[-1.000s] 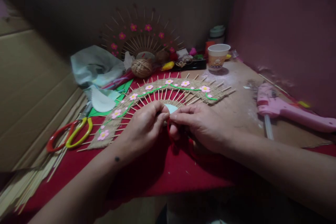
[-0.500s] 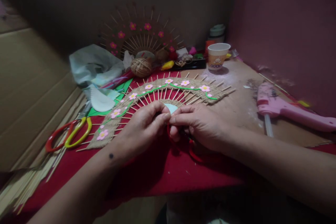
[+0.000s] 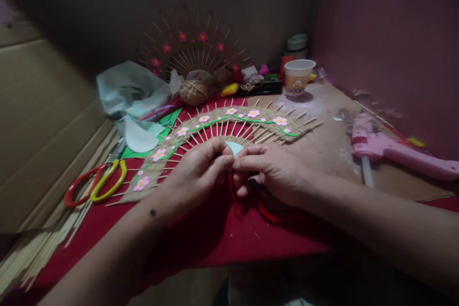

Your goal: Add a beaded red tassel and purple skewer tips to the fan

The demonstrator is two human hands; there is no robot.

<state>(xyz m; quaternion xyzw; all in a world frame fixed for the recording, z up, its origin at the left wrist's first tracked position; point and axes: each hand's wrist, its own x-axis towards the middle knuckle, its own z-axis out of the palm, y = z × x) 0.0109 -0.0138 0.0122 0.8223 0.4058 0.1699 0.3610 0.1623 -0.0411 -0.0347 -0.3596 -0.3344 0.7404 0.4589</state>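
Note:
My left hand [image 3: 204,167] is closed in a pinch, its fingertips on a red cord [image 3: 233,191] that hangs below them. Close beside it, almost touching, my right hand [image 3: 268,167] is also pinched, with a red loop showing under its palm; what lies between its fingertips is too small to tell. Just beyond both hands lies a woven fan [image 3: 215,115] of thin sticks and twine, with pink flowers and a green line. Part of its pale centre is hidden by my hands.
Scissors [image 3: 96,184] and thin sticks [image 3: 46,253] lie at the left, by a cardboard wall [image 3: 43,129]. A pink glue gun [image 3: 398,148] lies at the right. Behind are a paper cup [image 3: 299,78], a twine ball [image 3: 194,92] and a second fan [image 3: 191,45].
More of the red cord shows below my left fingertips. The fingers of my right hand have shifted slightly. The whole view has moved a little.

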